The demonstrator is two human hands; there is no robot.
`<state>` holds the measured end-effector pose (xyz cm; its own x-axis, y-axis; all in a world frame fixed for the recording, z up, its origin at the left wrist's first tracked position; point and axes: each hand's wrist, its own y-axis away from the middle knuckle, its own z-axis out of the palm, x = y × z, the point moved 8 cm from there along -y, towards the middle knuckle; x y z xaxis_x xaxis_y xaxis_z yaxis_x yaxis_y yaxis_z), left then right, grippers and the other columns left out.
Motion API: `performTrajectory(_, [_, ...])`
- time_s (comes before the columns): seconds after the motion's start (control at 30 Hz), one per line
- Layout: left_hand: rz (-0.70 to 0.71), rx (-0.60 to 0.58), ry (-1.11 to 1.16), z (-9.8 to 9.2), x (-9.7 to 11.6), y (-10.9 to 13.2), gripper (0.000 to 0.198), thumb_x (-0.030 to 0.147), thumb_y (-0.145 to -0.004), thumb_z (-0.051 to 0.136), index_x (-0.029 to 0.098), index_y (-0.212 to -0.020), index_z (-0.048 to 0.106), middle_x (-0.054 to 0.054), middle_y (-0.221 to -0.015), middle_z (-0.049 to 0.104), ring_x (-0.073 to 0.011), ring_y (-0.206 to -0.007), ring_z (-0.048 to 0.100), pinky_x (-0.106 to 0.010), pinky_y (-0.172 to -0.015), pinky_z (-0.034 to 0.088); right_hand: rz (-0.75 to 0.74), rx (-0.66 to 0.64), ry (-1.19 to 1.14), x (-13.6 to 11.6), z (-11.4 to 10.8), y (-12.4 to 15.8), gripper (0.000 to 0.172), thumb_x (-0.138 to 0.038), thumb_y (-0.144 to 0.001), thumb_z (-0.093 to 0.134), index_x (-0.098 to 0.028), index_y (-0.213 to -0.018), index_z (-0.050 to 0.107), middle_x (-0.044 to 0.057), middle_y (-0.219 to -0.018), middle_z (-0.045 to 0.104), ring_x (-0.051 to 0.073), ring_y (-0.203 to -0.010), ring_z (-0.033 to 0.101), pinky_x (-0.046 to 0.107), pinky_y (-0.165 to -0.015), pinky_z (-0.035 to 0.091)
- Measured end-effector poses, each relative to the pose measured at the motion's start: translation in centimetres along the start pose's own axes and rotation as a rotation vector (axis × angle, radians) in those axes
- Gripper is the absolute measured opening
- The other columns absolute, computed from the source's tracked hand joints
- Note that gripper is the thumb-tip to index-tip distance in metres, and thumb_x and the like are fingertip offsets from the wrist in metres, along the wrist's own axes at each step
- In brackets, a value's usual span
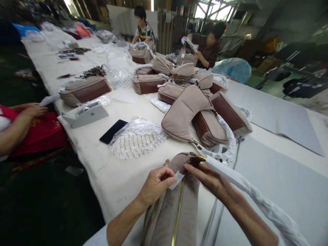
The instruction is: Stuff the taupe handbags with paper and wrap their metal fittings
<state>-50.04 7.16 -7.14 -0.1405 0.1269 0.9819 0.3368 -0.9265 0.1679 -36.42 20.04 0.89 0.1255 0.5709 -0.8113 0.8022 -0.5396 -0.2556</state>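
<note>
Left fingers [164,176] pinch a paper tag [176,180] — right fingers [197,169] grip a ribbed beige handbag [174,212].

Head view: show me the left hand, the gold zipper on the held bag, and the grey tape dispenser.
left hand [153,186]: head view, on the back of the hand
gold zipper [178,208]: head view, on its teeth
grey tape dispenser [85,115]: head view, on its casing
</note>
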Motion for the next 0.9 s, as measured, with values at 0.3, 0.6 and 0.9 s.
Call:
performTrajectory(0.3, [-0.085,0.046,0.265,2.7,0.7,-1.6,0.027,0.038,-0.074,0.067,0.015,-0.078,0.055,0.002,-0.065,0.054,-0.0082,-0.056,0.045,-0.019,-0.054,0.035,-0.029,0.363,0.167,1.1,1.8,3.1,0.018,-0.022,-0.083,0.057,-0.02,-0.1,0.064,0.005,-0.083,0.07,0.018,-0.07,0.067,0.031,-0.068,0.057])
performTrajectory(0.6, [0.046,0.085,0.076,3.6,2.5,-1.3,0.02,0.036,-0.083,0.058,0.016,-0.08,0.056,0.002,-0.068,0.055,-0.0097,-0.061,0.05,-0.019,-0.057,0.039,0.244,0.366,-0.19,2.6,3.2,3.2,0.017,-0.033,-0.077,0.067,-0.018,-0.085,0.065,0.001,-0.069,0.064,0.014,-0.06,0.059,0.025,-0.056,0.049])
performTrajectory(0.9, [-0.012,0.123,0.239,3.7,1.6,-1.9,0.024,0.036,-0.076,0.066,0.014,-0.082,0.061,-0.002,-0.072,0.062,-0.012,-0.063,0.056,-0.021,-0.06,0.046,0.339,0.357,-0.261,2.2,3.6,2.5,0.017,-0.035,-0.08,0.063,-0.019,-0.075,0.066,-0.001,-0.062,0.062,0.014,-0.054,0.058,0.023,-0.052,0.048])
